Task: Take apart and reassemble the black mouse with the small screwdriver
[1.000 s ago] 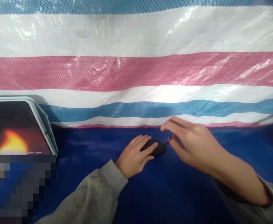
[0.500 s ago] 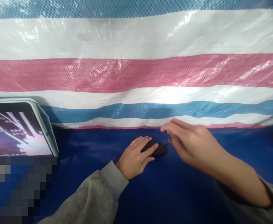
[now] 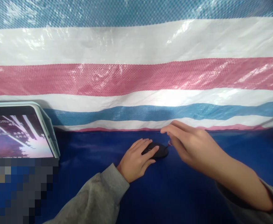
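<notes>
A black oval object (image 3: 161, 150), which looks like a computer mouse, lies on the dark blue surface (image 3: 150, 199). My left hand (image 3: 137, 159) rests over its left end, fingers bent around it and thumb on its top. A thin dark strand runs from its right end to a small pinkish piece (image 3: 169, 143). Beside that piece, my right hand (image 3: 189, 140) is raised with fingers bent and drawn together. Its fingertips partly hide each other, and whatever they pinch is too small to make out.
On the left stands a tablet (image 3: 17, 133) in a pale case, its screen lit with a purple and white picture. A striped plastic sheet (image 3: 127, 77) rises behind the blue surface. The lower left corner is pixelated.
The whole view has shifted slightly, so everything sits a little lower in the picture. Both hands keep nearly the same pose and place around the black object.
</notes>
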The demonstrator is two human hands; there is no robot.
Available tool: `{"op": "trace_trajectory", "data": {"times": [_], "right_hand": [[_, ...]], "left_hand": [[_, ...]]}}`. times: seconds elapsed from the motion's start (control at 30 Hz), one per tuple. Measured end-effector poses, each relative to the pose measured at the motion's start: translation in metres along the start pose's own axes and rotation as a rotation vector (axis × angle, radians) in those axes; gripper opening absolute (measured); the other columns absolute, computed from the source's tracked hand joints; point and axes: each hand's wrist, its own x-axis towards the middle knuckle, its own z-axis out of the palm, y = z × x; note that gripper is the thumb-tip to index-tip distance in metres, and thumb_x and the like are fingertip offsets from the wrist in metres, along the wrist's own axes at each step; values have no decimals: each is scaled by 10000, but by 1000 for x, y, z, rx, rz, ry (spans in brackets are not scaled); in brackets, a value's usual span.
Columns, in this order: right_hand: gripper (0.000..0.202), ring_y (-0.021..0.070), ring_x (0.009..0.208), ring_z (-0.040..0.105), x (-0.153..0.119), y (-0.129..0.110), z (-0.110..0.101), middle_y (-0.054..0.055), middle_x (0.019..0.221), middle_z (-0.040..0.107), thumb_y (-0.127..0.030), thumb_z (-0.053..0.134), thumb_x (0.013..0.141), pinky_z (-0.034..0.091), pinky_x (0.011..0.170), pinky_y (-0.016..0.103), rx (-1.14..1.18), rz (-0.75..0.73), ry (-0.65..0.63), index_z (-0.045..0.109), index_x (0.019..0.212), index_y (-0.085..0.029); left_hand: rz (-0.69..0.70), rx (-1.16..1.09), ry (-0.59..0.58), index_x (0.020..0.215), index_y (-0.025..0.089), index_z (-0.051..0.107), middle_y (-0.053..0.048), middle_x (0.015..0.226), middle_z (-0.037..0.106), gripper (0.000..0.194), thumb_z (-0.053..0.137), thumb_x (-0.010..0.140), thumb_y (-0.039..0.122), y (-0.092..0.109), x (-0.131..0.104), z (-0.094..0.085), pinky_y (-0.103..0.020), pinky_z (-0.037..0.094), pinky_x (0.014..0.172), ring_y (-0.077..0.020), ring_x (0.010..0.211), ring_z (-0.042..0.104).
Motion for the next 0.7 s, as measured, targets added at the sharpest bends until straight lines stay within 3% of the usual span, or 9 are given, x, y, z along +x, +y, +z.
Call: {"op": "trace_trajectory", "data": {"times": [0.4,0.7], "right_hand": [[283,175,768,631,0,2,2,80,972,624,-134,419,844,458,626,267,5,-15,-26,609,1046,-188],[262,166,700,631,0,1,2,68,917,644,-147,412,869,471,629,272,36,17,-14,614,1030,-193]], "left_hand": [[9,2,2,1357,227,484,-135,1376,499,401,494,964,307,1,0,0,-540,404,1068,-278,1297,464],[13,5,0,1348,211,498,-141,1372,501,401,505,961,315,-1,0,0,-520,391,1085,-271,1292,470]]}}
